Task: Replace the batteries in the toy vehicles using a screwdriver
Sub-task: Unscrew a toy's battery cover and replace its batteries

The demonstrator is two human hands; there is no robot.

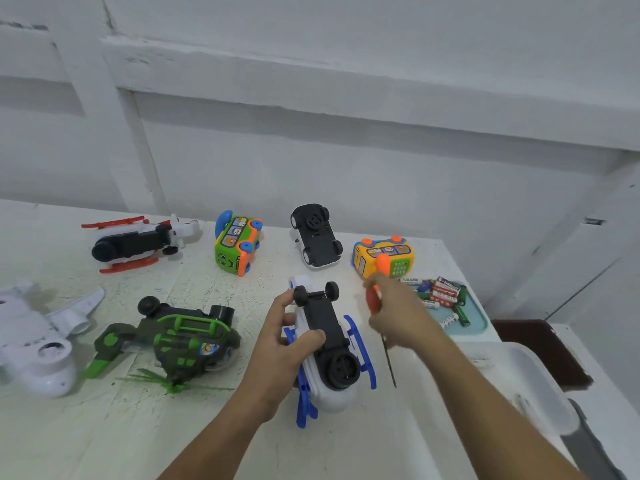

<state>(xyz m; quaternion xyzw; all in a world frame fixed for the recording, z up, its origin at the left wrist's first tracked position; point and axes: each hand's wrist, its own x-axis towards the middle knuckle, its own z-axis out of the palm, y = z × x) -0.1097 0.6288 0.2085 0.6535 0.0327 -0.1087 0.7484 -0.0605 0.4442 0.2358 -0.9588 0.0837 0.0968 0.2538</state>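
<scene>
Since a toy's battery door usually sits on its belly, the blue-and-white helicopter [334,396] is turned skids-up, just in front of the person at the near middle of the worktop [207,427]. The left hand [287,327] steadies it, its grip wrapped round the left flank with the thumb on the black underside, so the body should not roll once a tool bears on it. The right hand [398,313] hovers just beside the toy, its grip curled round the orange handle of the screwdriver [373,300], the thin shaft pointing down toward the worktop. That hand is blurred, so whether the tip touches anything is hard to say; it looks clear of the toy.

Loose batteries [441,294] lie heaped in a teal tray [479,323] at the right edge, close to the tool hand. The other toys form a loose arc: a red-and-white helicopter [138,242] and a white car [317,237] belly-up, a green bus [237,245] and a yellow bus [384,256] on their sides, a camouflage helicopter [180,337] tipped over and a white plane [38,341] at far left. None of their covers looks opened.

The worktop is white-painted, scuffed and flecked with green. Behind it stands a plain white wall [346,150] with raised bands.
</scene>
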